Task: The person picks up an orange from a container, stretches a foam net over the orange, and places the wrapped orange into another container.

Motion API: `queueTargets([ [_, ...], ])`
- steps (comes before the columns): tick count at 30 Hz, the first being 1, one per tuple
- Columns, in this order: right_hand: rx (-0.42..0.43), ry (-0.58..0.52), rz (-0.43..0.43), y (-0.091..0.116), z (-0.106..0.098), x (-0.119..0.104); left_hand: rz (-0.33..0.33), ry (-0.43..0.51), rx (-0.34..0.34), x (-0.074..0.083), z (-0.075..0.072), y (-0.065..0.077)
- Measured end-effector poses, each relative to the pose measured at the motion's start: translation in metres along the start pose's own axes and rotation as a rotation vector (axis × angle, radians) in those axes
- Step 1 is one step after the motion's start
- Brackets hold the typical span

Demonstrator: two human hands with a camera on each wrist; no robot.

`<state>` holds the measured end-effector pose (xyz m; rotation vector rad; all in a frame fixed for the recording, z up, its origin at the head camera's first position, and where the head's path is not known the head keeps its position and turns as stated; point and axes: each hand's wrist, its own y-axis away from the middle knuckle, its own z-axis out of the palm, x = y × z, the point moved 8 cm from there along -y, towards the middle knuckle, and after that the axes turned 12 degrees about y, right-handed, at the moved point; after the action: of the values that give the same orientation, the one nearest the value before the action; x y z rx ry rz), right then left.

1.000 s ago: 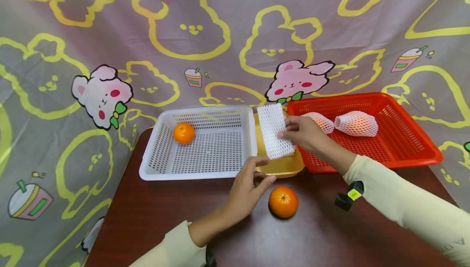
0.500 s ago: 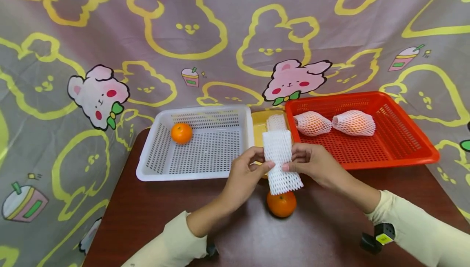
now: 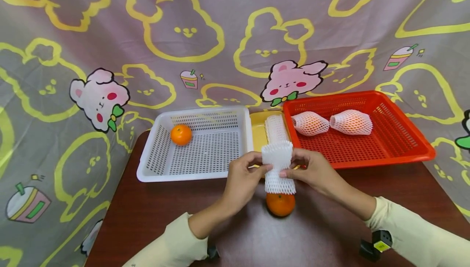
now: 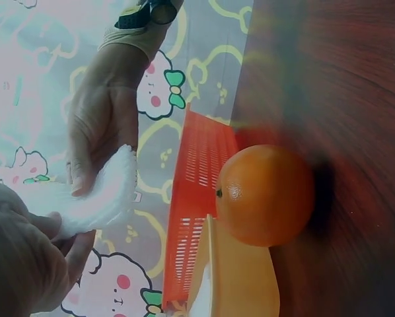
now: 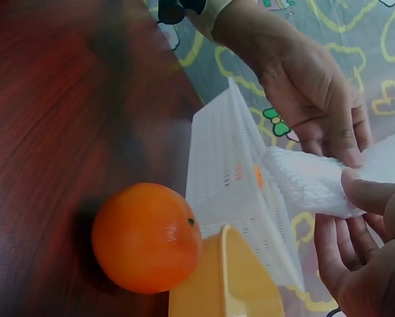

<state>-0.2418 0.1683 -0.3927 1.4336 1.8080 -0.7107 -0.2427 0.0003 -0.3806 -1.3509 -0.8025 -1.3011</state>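
Note:
Between my two hands is a white foam fruit net [image 3: 278,161], a flat mesh sleeve held upright. My left hand [image 3: 242,181] pinches its left edge, thumb in front. On the opposite edge my right hand [image 3: 317,173] pinches it the same way. Just below the net's lower end, an orange [image 3: 280,205] sits on the table, its top partly covered in the head view. Both wrist views show that orange [image 4: 265,195] whole, with the net [image 5: 310,181] raised off the table between the fingers.
A white basket [image 3: 194,175] at left holds one orange [image 3: 181,135]. At right, a red basket [image 3: 382,162] holds two net-wrapped fruits [image 3: 351,122]. Between them a yellow container [image 3: 258,126] holds more foam netting [image 3: 275,128]. A patterned cloth hangs behind the dark table [image 3: 147,218].
My right hand has brought the net from over the yellow container toward me, above the orange. My left hand has taken hold of its left edge. Lately the net has straightened slightly.

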Motion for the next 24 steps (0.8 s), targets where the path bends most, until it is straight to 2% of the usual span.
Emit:
queueTargets([
  [4,-0.064,-0.038,0.006,0.002,0.006,0.001,0.056,-0.024,-0.012,0.008,0.002,0.004],
  [11,-0.221,-0.175,0.003,0.006,0.016,0.004,0.128,-0.092,-0.001,0.035,0.004,0.009],
  [13,-0.254,-0.200,0.000,0.006,0.017,0.006,0.136,-0.099,0.000,0.035,0.003,0.009],
  [19,-0.350,-0.255,0.065,0.007,0.021,0.016,0.162,-0.058,-0.050,0.018,0.001,0.007],
  [24,-0.439,-0.403,0.131,0.009,0.028,0.021,0.217,-0.049,-0.127,0.015,0.006,0.006],
])
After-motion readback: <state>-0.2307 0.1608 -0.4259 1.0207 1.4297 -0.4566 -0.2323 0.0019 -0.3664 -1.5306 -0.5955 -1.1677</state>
